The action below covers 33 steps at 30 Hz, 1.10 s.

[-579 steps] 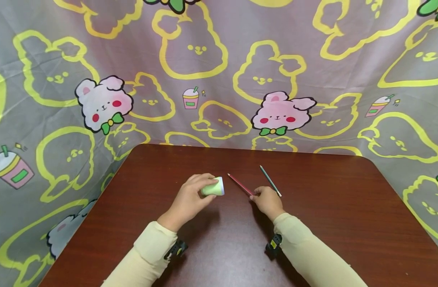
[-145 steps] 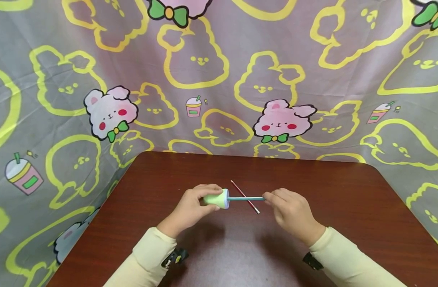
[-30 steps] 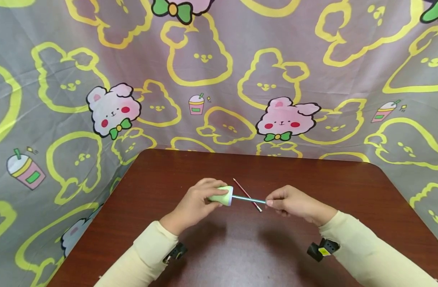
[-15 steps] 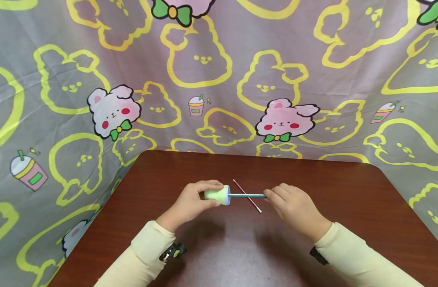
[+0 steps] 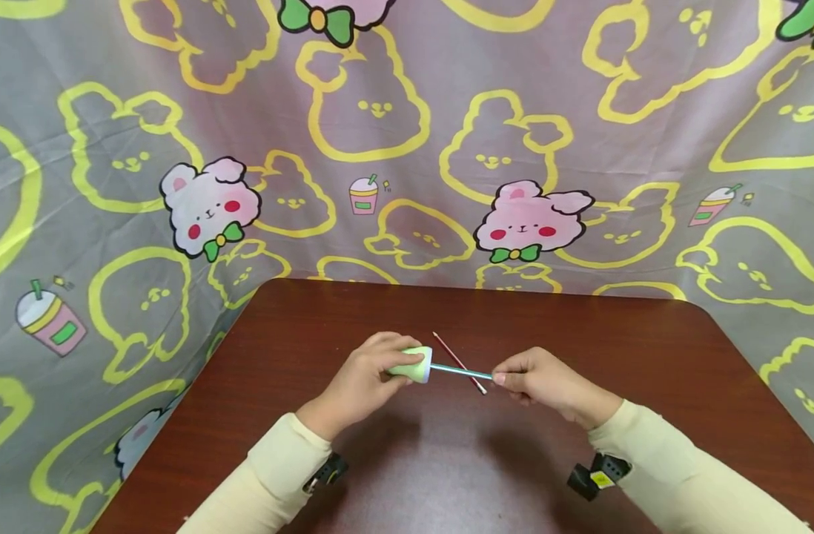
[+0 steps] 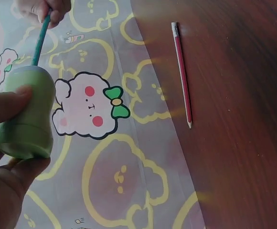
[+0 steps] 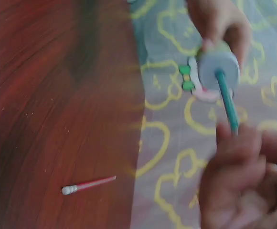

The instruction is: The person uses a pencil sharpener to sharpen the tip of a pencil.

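My left hand (image 5: pixel 360 374) grips a light green pencil sharpener (image 6: pixel 28 109) with a pale end face, its waisted body lying sideways above the table. A teal pencil (image 5: pixel 462 370) runs into the middle of that face, so its tip is hidden inside. At the pencil's other end, my right hand (image 5: pixel 543 382) pinches it between thumb and fingers. In the right wrist view the pale face (image 7: pixel 207 71) of the sharpener points toward my right hand, whose fingers (image 7: pixel 239 162) are blurred. Behind the teal pencil, a red pencil (image 5: pixel 455 356) with a white eraser lies on the table.
The brown wooden table (image 5: pixel 300 319) extends under both hands. A grey curtain (image 5: pixel 407 89) with yellow outlines and rabbit prints hangs behind its far edge and along the sides. Each wrist wears a small black camera (image 5: pixel 597 475) on a strap.
Over the last second my right hand rolls over and back around the pencil's end, turning the teal pencil in the sharpener. Earlier it held the red pencil, which now lies on the table.
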Tool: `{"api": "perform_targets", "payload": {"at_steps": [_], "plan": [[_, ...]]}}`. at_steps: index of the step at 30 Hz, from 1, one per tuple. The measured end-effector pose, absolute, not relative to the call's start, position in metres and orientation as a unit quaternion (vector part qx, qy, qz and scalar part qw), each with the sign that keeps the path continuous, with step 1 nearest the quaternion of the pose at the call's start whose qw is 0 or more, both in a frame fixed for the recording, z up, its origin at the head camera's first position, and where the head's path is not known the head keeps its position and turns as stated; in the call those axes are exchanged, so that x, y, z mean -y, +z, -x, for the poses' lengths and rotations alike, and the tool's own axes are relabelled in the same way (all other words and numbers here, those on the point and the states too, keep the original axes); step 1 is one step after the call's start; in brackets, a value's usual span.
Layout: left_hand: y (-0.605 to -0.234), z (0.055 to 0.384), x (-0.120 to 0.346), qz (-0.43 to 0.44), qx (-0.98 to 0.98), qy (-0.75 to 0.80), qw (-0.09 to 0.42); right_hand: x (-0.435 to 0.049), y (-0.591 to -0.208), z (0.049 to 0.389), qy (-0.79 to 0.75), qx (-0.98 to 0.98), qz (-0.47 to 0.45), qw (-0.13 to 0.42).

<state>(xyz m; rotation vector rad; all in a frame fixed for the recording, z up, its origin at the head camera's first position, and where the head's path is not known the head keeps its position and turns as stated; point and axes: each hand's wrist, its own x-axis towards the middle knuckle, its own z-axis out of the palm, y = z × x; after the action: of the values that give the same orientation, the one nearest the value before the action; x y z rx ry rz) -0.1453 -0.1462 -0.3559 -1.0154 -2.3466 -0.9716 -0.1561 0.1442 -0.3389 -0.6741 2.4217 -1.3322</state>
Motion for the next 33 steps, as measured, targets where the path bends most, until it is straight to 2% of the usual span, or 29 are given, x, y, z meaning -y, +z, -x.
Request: {"api": "perform_targets", "payload": {"at_steps": [1, 3, 5, 8, 10, 12, 18, 20, 22, 25, 28, 31, 33], "plan": [[-0.356, 0.146, 0.146, 0.369, 0.838, -0.343, 0.208, -0.146, -0.337, 0.157, -0.481, -0.830, 0.209, 0.191], [-0.357, 0.146, 0.145, 0.367, 0.836, -0.352, 0.206, -0.149, -0.336, 0.160, -0.491, -0.819, 0.195, 0.222], [-0.357, 0.146, 0.145, 0.352, 0.839, -0.367, 0.192, -0.149, -0.337, 0.161, -0.464, -0.836, 0.212, 0.203], [-0.357, 0.147, 0.145, 0.327, 0.845, -0.387, 0.174, -0.148, -0.339, 0.160, -0.412, -0.872, 0.229, 0.134], [-0.357, 0.147, 0.145, 0.313, 0.845, -0.401, 0.165, -0.146, -0.341, 0.159, -0.373, -0.894, 0.237, 0.073], [-0.356, 0.147, 0.146, 0.298, 0.844, -0.418, 0.153, -0.145, -0.344, 0.157, -0.326, -0.908, 0.262, -0.013], [-0.352, 0.147, 0.151, 0.245, 0.835, -0.486, 0.076, -0.146, -0.359, 0.164, -0.168, -0.810, 0.433, -0.358], [-0.352, 0.148, 0.152, 0.242, 0.829, -0.501, 0.050, -0.145, -0.361, 0.167, -0.144, -0.761, 0.470, -0.423], [-0.352, 0.148, 0.152, 0.244, 0.823, -0.513, 0.029, -0.143, -0.363, 0.168, -0.133, -0.727, 0.491, -0.462], [-0.352, 0.149, 0.152, 0.255, 0.820, -0.512, 0.018, -0.141, -0.365, 0.168, -0.130, -0.704, 0.498, -0.489], [-0.353, 0.149, 0.151, 0.260, 0.826, -0.500, 0.027, -0.139, -0.365, 0.166, -0.142, -0.713, 0.487, -0.483], [-0.354, 0.149, 0.150, 0.268, 0.836, -0.476, 0.053, -0.138, -0.364, 0.162, -0.165, -0.752, 0.461, -0.441], [-0.355, 0.148, 0.149, 0.277, 0.843, -0.455, 0.077, -0.139, -0.362, 0.159, -0.190, -0.788, 0.438, -0.388]]}}
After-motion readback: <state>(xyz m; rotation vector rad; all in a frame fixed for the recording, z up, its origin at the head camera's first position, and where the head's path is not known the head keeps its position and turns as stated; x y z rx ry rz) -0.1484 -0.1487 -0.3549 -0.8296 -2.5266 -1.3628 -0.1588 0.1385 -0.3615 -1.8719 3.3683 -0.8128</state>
